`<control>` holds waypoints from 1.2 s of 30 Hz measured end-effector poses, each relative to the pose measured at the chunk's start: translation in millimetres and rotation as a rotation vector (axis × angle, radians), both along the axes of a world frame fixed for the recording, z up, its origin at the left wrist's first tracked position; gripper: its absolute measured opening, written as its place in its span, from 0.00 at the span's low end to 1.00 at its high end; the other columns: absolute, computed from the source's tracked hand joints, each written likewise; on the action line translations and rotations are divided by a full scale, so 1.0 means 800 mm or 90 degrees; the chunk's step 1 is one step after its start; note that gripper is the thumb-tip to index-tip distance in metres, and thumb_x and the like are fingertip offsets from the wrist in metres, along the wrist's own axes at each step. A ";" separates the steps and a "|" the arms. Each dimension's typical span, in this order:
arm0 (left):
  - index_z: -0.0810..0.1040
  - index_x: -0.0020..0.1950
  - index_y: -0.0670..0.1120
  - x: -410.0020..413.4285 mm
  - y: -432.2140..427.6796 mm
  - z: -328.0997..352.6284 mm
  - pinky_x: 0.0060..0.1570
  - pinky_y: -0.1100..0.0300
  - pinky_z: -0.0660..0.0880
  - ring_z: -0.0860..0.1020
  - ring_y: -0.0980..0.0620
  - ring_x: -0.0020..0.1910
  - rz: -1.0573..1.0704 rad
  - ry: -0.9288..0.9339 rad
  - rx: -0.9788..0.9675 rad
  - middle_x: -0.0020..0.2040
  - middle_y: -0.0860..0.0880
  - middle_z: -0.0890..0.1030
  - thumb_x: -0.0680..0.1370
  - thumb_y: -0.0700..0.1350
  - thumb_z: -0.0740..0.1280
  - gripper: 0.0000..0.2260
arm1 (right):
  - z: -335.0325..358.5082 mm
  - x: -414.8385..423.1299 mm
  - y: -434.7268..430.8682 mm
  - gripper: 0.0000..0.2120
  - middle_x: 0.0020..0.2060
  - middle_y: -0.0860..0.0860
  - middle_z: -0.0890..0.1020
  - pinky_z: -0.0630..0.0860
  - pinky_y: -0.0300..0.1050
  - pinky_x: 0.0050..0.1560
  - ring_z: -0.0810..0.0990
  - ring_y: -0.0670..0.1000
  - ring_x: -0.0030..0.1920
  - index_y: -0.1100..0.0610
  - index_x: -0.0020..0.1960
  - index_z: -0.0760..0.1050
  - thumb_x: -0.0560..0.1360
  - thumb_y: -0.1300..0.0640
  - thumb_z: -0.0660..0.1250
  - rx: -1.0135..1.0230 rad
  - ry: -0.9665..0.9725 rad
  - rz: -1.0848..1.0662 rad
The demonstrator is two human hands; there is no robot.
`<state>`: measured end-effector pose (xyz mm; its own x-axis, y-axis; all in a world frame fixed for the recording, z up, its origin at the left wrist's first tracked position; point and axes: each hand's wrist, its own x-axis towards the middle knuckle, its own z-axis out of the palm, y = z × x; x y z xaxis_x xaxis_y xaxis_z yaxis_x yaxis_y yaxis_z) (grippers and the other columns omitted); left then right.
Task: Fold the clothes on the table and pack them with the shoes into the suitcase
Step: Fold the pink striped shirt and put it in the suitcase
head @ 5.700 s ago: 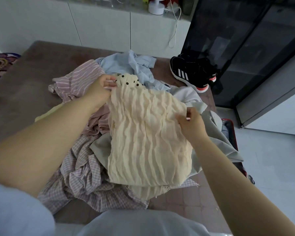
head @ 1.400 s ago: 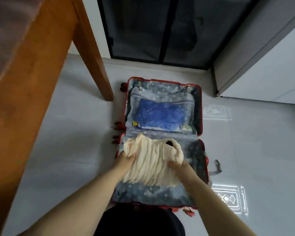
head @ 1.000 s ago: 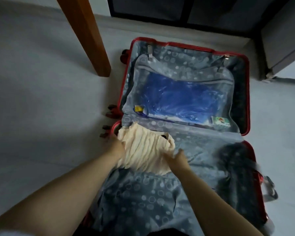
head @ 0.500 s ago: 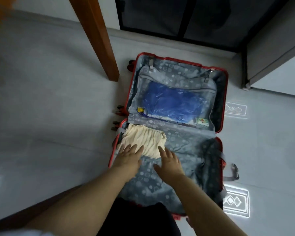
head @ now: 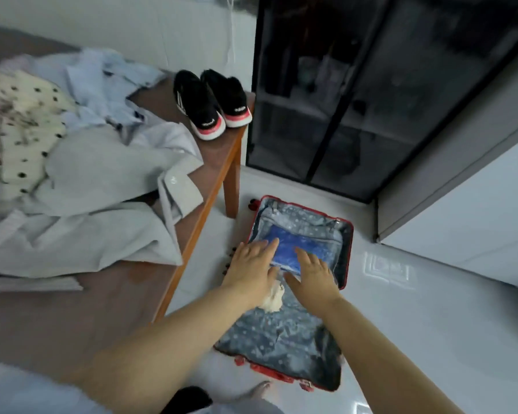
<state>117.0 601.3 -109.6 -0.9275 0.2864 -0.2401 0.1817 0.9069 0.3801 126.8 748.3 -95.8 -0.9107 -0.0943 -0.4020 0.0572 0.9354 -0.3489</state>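
Packing had barely begun. One folded cream garment [head: 272, 298] lay in the near half of the open red suitcase [head: 346, 258] on the floor, against its left side, and it was the only piece of the clothing to be seen in there; a blue bag [head: 287, 248] showed behind the mesh of the far half. The rest waited on the worktop [head: 216, 162] to the left: a loose heap of unfolded clothes [head: 96, 180], with the black shoes [head: 211, 103] side by side at its far right corner.

Both hands were empty, fingers [head: 266, 245] spread and clamped on nothing. The left hand [head: 251, 268] and the right hand [head: 310, 274] hung above the suitcase's hinge line; the cream garment showed between the wrists, beneath them and nearer than the fingertips. Whether either hand touched it could not be told.
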 end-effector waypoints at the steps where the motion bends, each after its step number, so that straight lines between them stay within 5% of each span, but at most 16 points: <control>1: 0.47 0.77 0.49 0.004 -0.017 0.015 0.74 0.53 0.47 0.55 0.49 0.74 0.005 0.021 0.018 0.76 0.48 0.58 0.81 0.51 0.52 0.25 | 0.014 0.000 -0.020 0.30 0.73 0.54 0.60 0.57 0.51 0.71 0.59 0.56 0.73 0.54 0.76 0.52 0.79 0.47 0.59 -0.018 0.018 0.006; 6: 0.50 0.76 0.48 0.022 -0.137 0.062 0.72 0.54 0.51 0.57 0.48 0.73 0.014 0.104 0.070 0.74 0.47 0.60 0.81 0.50 0.54 0.25 | 0.061 0.003 -0.149 0.28 0.70 0.55 0.65 0.60 0.52 0.69 0.63 0.59 0.70 0.54 0.74 0.57 0.77 0.52 0.61 -0.088 0.098 0.022; 15: 0.51 0.76 0.46 0.016 -0.399 0.110 0.72 0.52 0.52 0.60 0.46 0.71 0.047 0.180 -0.013 0.72 0.45 0.63 0.80 0.51 0.53 0.25 | 0.092 -0.004 -0.359 0.25 0.68 0.56 0.66 0.60 0.50 0.67 0.63 0.59 0.68 0.56 0.72 0.59 0.77 0.53 0.62 -0.137 0.123 0.013; 36: 0.60 0.73 0.44 -0.143 -0.656 0.133 0.68 0.51 0.57 0.65 0.41 0.68 0.157 0.239 -0.066 0.70 0.41 0.68 0.78 0.46 0.63 0.25 | 0.102 -0.174 -0.610 0.26 0.68 0.52 0.69 0.60 0.51 0.70 0.65 0.56 0.68 0.53 0.70 0.64 0.75 0.48 0.64 -0.166 0.202 0.175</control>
<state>2.5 76.8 -2.8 -0.9932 0.0389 0.1096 0.0638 0.9700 0.2344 -12.1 260.1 -14.0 -0.9118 -0.4087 -0.0398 -0.3265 0.7803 -0.5334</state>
